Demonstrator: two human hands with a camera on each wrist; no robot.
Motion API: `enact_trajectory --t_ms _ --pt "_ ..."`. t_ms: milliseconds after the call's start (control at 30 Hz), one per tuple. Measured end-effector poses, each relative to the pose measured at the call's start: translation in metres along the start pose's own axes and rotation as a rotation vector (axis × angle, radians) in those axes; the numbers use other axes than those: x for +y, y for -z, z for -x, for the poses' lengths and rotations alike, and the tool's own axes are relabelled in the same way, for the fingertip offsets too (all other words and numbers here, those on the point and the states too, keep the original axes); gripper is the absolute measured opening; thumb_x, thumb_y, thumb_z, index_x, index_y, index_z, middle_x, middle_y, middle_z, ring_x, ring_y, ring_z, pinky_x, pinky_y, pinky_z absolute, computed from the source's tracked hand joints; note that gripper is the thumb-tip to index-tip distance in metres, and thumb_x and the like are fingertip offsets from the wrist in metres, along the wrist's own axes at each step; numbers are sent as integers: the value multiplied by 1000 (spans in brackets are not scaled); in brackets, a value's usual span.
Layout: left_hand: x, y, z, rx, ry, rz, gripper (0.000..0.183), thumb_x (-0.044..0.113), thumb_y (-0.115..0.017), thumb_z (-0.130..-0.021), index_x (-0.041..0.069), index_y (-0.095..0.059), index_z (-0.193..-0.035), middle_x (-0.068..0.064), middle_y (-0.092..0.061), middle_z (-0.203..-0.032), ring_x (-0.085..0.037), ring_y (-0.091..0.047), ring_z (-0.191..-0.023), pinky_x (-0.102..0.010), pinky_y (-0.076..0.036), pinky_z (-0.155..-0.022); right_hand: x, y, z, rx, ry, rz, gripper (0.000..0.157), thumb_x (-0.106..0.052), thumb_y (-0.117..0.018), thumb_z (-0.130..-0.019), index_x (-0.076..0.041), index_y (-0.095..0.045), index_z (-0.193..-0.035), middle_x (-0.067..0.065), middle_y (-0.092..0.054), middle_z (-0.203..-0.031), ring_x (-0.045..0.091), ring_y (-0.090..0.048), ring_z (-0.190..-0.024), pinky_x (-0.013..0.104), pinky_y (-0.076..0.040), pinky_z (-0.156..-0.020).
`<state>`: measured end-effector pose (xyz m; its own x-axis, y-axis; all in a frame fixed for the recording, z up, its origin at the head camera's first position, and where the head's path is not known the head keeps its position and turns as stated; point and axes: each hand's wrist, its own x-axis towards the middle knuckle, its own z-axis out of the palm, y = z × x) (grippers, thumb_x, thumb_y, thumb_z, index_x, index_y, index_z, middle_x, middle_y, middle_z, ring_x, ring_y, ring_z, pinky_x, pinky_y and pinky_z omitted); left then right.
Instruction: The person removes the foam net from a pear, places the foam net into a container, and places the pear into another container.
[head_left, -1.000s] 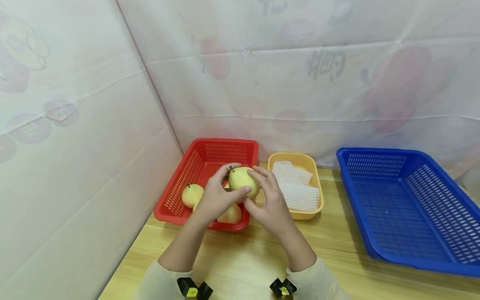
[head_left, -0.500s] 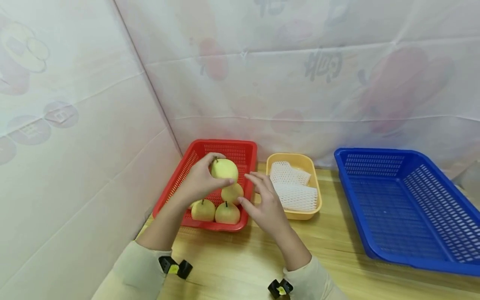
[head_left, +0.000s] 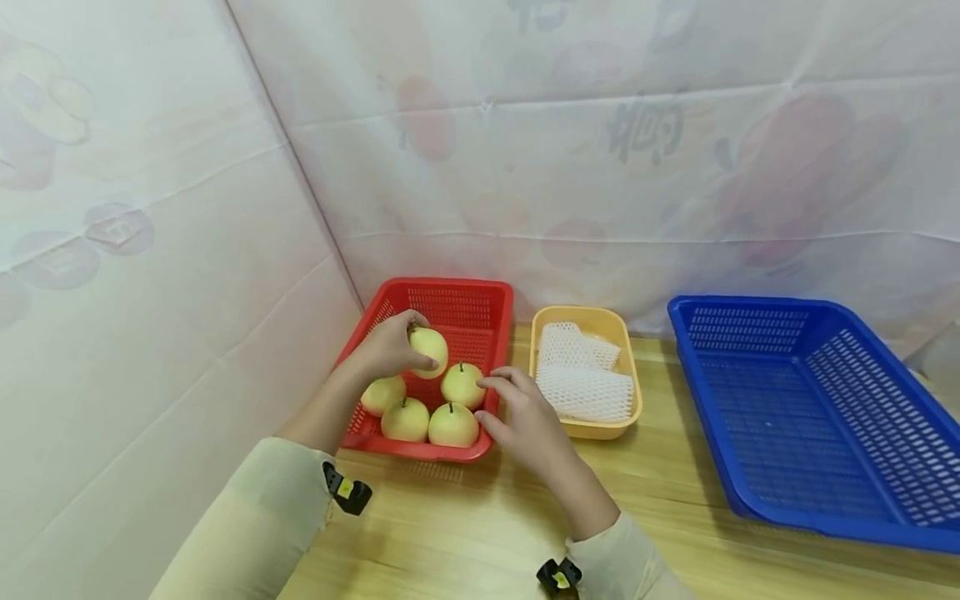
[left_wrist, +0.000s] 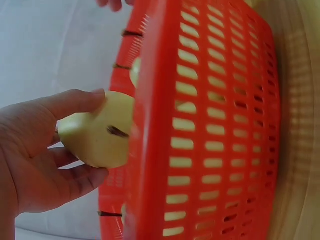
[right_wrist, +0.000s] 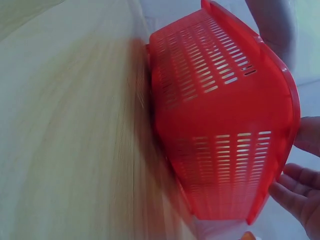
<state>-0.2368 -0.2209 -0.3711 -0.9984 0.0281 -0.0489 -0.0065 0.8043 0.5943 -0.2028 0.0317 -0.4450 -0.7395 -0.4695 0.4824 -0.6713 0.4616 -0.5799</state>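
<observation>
My left hand (head_left: 393,344) grips a pale yellow pear (head_left: 429,352) over the red basket (head_left: 504,333). In the left wrist view, thumb and fingers curl round this pear (left_wrist: 95,135), its dark stem showing. Several other pears (head_left: 453,425) sit in the near part of the basket. At the basket's right rim hovers my right hand (head_left: 527,419), fingers loosely bent and holding nothing. The right wrist view has this hand (right_wrist: 302,185) close by the basket wall (right_wrist: 225,115); whether it touches the rim, I cannot tell.
Right of the red basket stands a small yellow tray (head_left: 637,398) with white foam net sleeves (head_left: 585,392). A large blue basket (head_left: 780,525) is farther right on the wooden table (head_left: 450,533). A printed curtain (head_left: 525,183) hangs behind.
Both hands were at the pear a second ago. Since then the left hand has carried it left and over the basket, while the right hand has let go and stayed near the right rim.
</observation>
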Motion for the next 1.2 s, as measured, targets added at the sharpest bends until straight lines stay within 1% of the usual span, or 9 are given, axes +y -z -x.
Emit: enact_trajectory --t_ms 100,300,433,533,667,733,867,967,1200 --pt "-3 -1 -5 -15 -3 -53 65 22 -87 -73 5 -55 -127 -15 -62 -118 -27 -60 -96 -37 -53 -78 1 1 0 -2 -10 -9 35 -21 -79 -85 -13 -69 -118 -1 -58 -121 19 -57 -112 37 -53 -96" --pt "-10 -9 -13 -66 33 -160 64 24 -89 -72 0 -55 -122 -16 -63 -115 -27 -59 -96 -39 -53 -82 -1 0 1 -19 -1 -9 34 -22 -78 -85 -11 -69 -117 -1 -58 -120 18 -56 -112 37 -53 -95" --pt "-16 -15 -15 -82 47 -197 64 26 -89 -72 -1 -57 -119 -15 -63 -111 -26 -59 -94 -39 -53 -80 -2 -1 1 -22 13 13 33 -23 -77 -86 -12 -69 -116 -1 -58 -120 17 -55 -113 35 -53 -95" --pt "-21 -19 -17 -104 45 -207 66 27 -89 -72 -2 -57 -122 -15 -63 -113 -27 -59 -97 -40 -53 -83 -2 0 1 -18 14 18 33 -23 -77 -86 -12 -69 -116 -1 -58 -120 18 -55 -113 35 -53 -95" --pt "-23 -21 -19 -149 32 -213 72 27 -88 -73 0 -55 -130 -17 -62 -124 -30 -59 -110 -44 -52 -94 -1 1 1 -21 12 22 33 -24 -77 -86 -12 -69 -116 -1 -58 -120 18 -55 -113 36 -53 -95" --pt "-23 -21 -19 -170 16 -216 71 26 -87 -74 0 -55 -131 -18 -61 -126 -31 -58 -113 -46 -51 -96 -1 1 1 -21 8 22 33 -24 -77 -86 -12 -69 -116 0 -58 -121 18 -55 -114 36 -53 -96" --pt "-22 -20 -19 -191 -9 -220 61 22 -85 -76 2 -59 -128 -14 -63 -117 -28 -58 -104 -44 -52 -89 0 1 2 -22 5 22 31 -24 -77 -87 -12 -70 -114 1 -59 -121 18 -55 -115 36 -52 -97" --pt "-22 -20 -19 -187 -11 -221 55 18 -84 -77 2 -62 -125 -12 -64 -110 -26 -57 -97 -41 -52 -84 1 1 2 -24 12 22 30 -24 -76 -87 -12 -70 -113 2 -60 -121 19 -55 -115 37 -52 -98" --pt "-23 -21 -16 -171 2 -201 56 19 -84 -77 3 -61 -125 -13 -64 -113 -26 -59 -99 -41 -53 -85 1 1 1 -23 20 33 29 -25 -76 -87 -13 -70 -113 -1 -60 -121 18 -55 -116 36 -51 -99"
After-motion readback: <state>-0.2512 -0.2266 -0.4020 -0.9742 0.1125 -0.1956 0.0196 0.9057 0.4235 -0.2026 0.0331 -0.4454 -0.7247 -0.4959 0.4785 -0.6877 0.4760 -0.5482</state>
